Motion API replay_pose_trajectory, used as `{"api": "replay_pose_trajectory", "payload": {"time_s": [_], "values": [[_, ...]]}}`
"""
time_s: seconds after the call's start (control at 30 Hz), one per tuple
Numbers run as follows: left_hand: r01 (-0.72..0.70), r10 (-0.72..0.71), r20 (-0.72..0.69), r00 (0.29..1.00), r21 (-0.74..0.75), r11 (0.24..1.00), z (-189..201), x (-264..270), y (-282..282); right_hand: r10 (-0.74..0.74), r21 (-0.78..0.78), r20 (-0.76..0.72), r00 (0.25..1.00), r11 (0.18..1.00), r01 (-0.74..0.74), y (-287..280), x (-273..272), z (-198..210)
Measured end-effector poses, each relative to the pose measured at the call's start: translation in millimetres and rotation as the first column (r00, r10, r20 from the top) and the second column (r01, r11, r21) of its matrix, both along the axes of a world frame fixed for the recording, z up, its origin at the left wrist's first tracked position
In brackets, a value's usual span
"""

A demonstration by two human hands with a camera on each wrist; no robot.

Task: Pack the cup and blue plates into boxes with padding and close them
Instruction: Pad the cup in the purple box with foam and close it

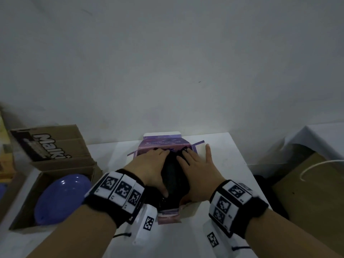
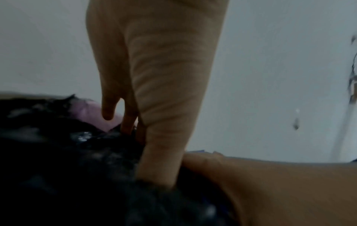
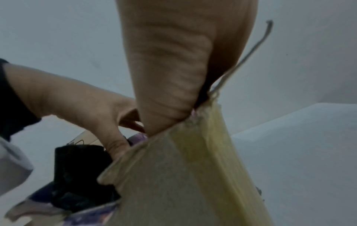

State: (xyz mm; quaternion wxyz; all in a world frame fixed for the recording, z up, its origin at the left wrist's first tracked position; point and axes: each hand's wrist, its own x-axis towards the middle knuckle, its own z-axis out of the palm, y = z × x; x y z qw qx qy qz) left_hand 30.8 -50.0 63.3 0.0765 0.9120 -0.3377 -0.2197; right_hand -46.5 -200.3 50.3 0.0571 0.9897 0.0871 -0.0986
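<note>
A purple printed box (image 1: 162, 143) stands open in the middle of the white table (image 1: 229, 157). Black crumpled padding (image 1: 173, 175) fills it and bulges over the top. My left hand (image 1: 150, 164) lies flat on the padding's left side, with its fingertips pushed down at the far end (image 2: 127, 122). On the right side my right hand (image 1: 195, 164) rests with straight fingers, the little finger spread out over the table. Its palm (image 3: 170, 68) presses against the box's side flap (image 3: 164, 175). A blue plate (image 1: 61, 198) lies in a brown cardboard box (image 1: 22, 209) at the left. No cup shows.
A second cardboard box (image 1: 55, 144) with white lettering stands behind the plate's box. A brown paper bag (image 1: 307, 192) with a white cord handle sits off the table's right edge. The wall runs right behind the table.
</note>
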Motion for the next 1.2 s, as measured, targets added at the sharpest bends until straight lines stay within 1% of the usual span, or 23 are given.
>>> {"api": "replay_pose_trajectory", "payload": {"time_s": [0.07,0.13,0.27,0.3,0.33,0.37,0.4,0.43,0.5,0.57,0.63,0.7,0.73,0.8,0.83,0.9,0.97,1.03,1.1,1.13,1.2], "values": [[-0.066,0.070,-0.104,0.992,0.043,0.997,-9,4,4,-0.021,-0.059,-0.020,1.000,0.998,0.020,1,2,-5],[-0.112,0.133,-0.187,0.973,0.118,0.987,-12,7,6,-0.040,-0.080,-0.024,0.999,0.996,0.038,2,3,-8],[-0.060,0.152,-0.261,0.953,0.331,0.942,-7,11,-2,-0.029,-0.053,-0.018,0.999,0.998,0.028,5,2,-4],[-0.031,0.139,-0.256,0.957,0.385,0.922,-7,11,-4,-0.032,-0.042,-0.016,0.999,0.999,0.031,5,2,-3],[-0.013,0.117,-0.216,0.969,0.431,0.902,-5,9,-4,-0.035,-0.029,-0.015,0.999,0.999,0.035,4,3,-4],[-0.011,0.082,-0.133,0.988,0.462,0.887,-1,5,-4,-0.037,-0.017,-0.015,0.999,0.999,0.036,3,3,-5],[-0.013,0.034,-0.035,0.999,0.466,0.884,1,0,-2,-0.035,-0.006,-0.012,0.999,0.999,0.035,2,4,-7],[0.004,-0.020,0.030,0.999,0.462,0.887,1,-2,2,-0.031,0.000,-0.009,0.999,1.000,0.031,0,4,-9],[0.064,-0.112,0.075,0.991,0.468,0.881,-5,-7,11,-0.018,0.020,-0.011,1.000,1.000,0.018,-2,5,-13],[0.064,-0.150,0.156,0.976,0.452,0.890,-18,-8,15,0.000,0.074,-0.039,0.999,0.997,0.003,-5,6,-14],[0.008,-0.105,0.198,0.975,0.436,0.900,-27,-15,14,0.004,0.216,-0.102,0.995,0.976,0.018,-11,8,-11],[-0.042,-0.049,0.203,0.978,0.422,0.906,-30,-22,11,-0.035,0.413,-0.154,0.987,0.906,0.097,-19,8,-4],[-0.056,-0.031,0.204,0.979,0.408,0.911,-29,-25,9,-0.075,0.488,-0.149,0.986,0.862,0.139,-22,6,-4],[-0.071,-0.004,0.189,0.982,0.387,0.920,-25,-29,9,-0.170,0.556,-0.091,0.981,0.809,0.191,-27,-3,-9],[-0.078,0.018,0.165,0.986,0.368,0.926,-23,-31,9,-0.200,0.572,-0.073,0.977,0.794,0.205,-28,-7,-15],[-0.116,0.095,0.083,0.992,0.299,0.947,-20,-37,9,-0.215,0.610,-0.110,0.970,0.756,0.237,-28,-15,-26],[-0.223,0.229,-0.018,0.973,0.159,0.962,-20,-46,4,-0.216,0.634,-0.137,0.967,0.730,0.253,-26,-18,-31],[-0.395,0.392,-0.158,0.906,0.011,0.919,-25,-53,-1,-0.224,0.617,-0.134,0.965,0.744,0.258,-26,-18,-32],[-0.506,0.472,-0.271,0.839,-0.069,0.860,-34,-58,-3,-0.232,0.606,-0.131,0.964,0.751,0.263,-24,-18,-32],[-0.526,0.485,-0.290,0.825,-0.082,0.846,-38,-59,-4,-0.232,0.607,-0.130,0.964,0.750,0.262,-23,-18,-31],[-0.527,0.487,-0.300,0.820,-0.065,0.847,-42,-57,-5,-0.229,0.617,-0.135,0.964,0.742,0.263,-23,-18,-30]]}}
